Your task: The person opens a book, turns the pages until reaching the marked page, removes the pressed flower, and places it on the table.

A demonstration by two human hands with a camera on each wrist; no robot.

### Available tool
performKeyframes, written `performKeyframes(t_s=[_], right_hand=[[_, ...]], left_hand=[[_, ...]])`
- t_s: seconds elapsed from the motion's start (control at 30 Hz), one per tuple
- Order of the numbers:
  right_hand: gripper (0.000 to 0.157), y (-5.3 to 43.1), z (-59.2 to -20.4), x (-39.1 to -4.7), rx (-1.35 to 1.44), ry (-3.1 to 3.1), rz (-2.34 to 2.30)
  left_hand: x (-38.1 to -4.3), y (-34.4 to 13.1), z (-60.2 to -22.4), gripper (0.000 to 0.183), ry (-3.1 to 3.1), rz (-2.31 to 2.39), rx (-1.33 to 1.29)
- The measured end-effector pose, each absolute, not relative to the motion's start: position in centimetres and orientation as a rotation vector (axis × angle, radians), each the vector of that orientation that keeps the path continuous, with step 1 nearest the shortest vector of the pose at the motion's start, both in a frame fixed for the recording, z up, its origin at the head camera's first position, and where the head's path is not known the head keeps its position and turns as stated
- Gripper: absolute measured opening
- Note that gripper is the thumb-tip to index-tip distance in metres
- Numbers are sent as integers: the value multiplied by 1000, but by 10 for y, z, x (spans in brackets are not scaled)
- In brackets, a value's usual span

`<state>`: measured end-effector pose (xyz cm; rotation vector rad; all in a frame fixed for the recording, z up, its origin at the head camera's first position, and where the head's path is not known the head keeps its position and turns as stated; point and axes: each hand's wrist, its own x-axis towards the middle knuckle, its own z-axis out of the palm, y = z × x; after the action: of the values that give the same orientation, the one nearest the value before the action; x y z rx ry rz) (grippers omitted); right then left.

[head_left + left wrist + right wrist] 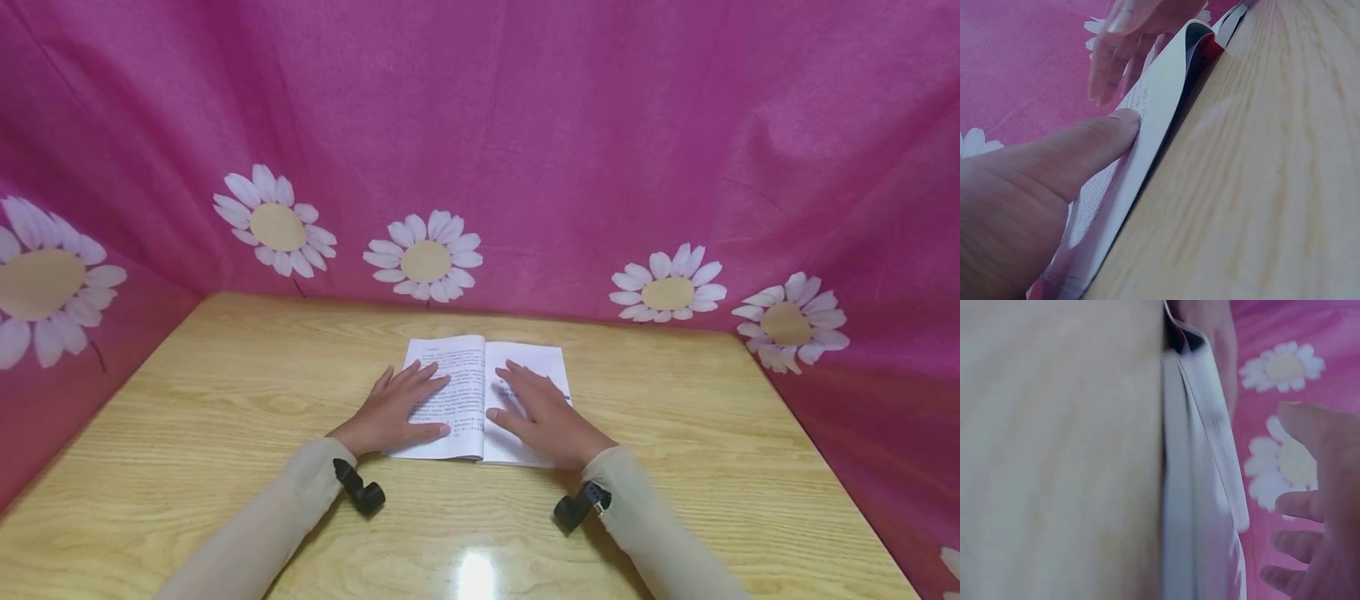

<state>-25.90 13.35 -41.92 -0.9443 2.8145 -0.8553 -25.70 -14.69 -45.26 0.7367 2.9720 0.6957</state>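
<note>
An open book (461,358) with printed pages lies on the wooden table. My left hand (393,415) rests on its left page, fingers spread and fairly straight. In the left wrist view the thumb (1100,147) touches the page near its lower part. Over the right page is my right hand (546,419), its fingers extended; the right wrist view shows those fingers (1300,506) apart from the paper. That right page (536,358) carries little print, and the hand hides part of it. The pages bulge at the spine (1197,30).
The wooden table (225,400) surrounds the book. Behind and beside it hangs a pink cloth (525,167) with large white daisies. Black cameras (367,497) are strapped to both wrists over pale sleeves (258,521). Light reflects off the table's near part.
</note>
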Motion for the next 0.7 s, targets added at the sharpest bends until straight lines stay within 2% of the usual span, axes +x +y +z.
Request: performKeyframes(t_s=[0.43, 0.7], right_hand=[[100, 174, -421, -284, -643, 2771, -931], [115, 187, -428, -289, -608, 2775, -825]], left_hand=[[-256, -146, -451, 83, 2967, 695, 728], [-256, -145, -450, 82, 2964, 682, 714]])
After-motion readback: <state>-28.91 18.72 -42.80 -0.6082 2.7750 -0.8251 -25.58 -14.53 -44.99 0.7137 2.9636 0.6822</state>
